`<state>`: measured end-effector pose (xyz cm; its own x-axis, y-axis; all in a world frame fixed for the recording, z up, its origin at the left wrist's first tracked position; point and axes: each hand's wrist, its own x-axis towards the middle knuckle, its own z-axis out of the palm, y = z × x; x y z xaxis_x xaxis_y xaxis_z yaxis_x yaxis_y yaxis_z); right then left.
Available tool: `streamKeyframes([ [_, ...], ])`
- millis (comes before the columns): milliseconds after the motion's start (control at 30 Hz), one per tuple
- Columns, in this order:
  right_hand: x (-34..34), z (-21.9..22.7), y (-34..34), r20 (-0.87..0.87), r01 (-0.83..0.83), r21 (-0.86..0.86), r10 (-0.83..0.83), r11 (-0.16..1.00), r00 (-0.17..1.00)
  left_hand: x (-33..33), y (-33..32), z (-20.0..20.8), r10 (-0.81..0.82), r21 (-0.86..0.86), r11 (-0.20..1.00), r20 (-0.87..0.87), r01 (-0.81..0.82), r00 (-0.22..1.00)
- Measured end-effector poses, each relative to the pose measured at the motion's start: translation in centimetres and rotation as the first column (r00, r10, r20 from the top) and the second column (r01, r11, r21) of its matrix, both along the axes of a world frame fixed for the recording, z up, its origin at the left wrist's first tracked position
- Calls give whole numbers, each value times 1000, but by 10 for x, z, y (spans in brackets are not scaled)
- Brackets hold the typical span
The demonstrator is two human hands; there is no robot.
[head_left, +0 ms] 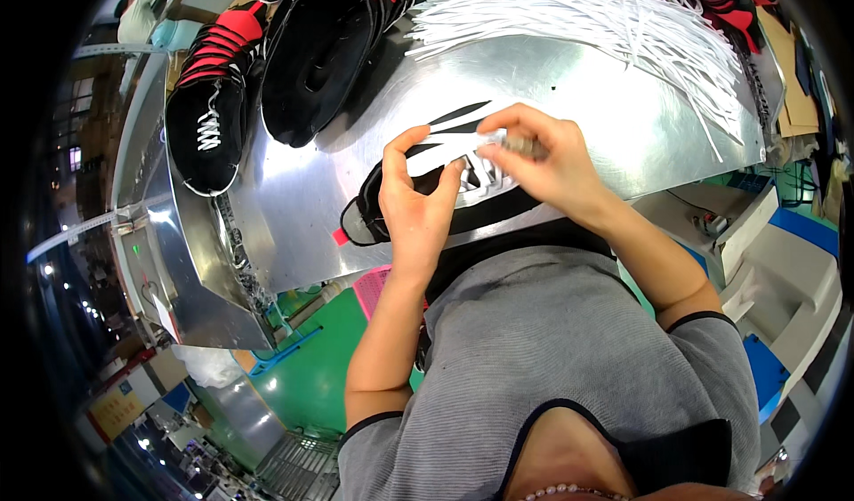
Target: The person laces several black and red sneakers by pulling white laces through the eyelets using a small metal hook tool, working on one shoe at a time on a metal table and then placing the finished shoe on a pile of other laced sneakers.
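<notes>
A black and white shoe upper [511,206] lies on the metal table in front of me, with white lace rows across its middle and a small red tab at its left end. My left hand [416,203] grips the upper, its thumb and index finger on either side of the white part. Over the lace rows, my right hand [551,163] is closed in a pinch at the white shoelace [485,176]. Some of its fingers are blurred, and the pinched bit of lace is mostly covered.
Nested black and red shoe uppers [206,136] stand at the table's left, beside a larger stack [311,83]. Loose white laces [578,12] spread along the far side of the metal table [302,225]. Brown cardboard [792,83] is at the far right, above a pale bin-like structure [792,278].
</notes>
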<state>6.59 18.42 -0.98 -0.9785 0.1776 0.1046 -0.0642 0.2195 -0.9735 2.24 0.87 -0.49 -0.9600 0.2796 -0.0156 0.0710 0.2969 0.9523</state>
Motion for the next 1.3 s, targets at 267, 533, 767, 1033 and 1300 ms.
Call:
streamKeyframes([
  [267,-9,-31,6,-380,-48,147,101,988,920,-11,-10,22,-170,298,954,472,25,865],
  [533,-3,-22,-2,-394,-70,367,223,927,892,-18,-5,24,-150,246,969,483,30,863],
  [767,16,-19,-12,-266,-130,188,178,973,947,-30,-1,14,-155,69,988,283,142,946],
  [1033,38,1,17,348,-29,-190,95,981,933,12,-32,34,-298,-375,900,-158,222,942],
  [1300,21,0,-18,255,-4,-542,169,840,952,16,-28,28,-235,-384,904,-84,186,968],
])
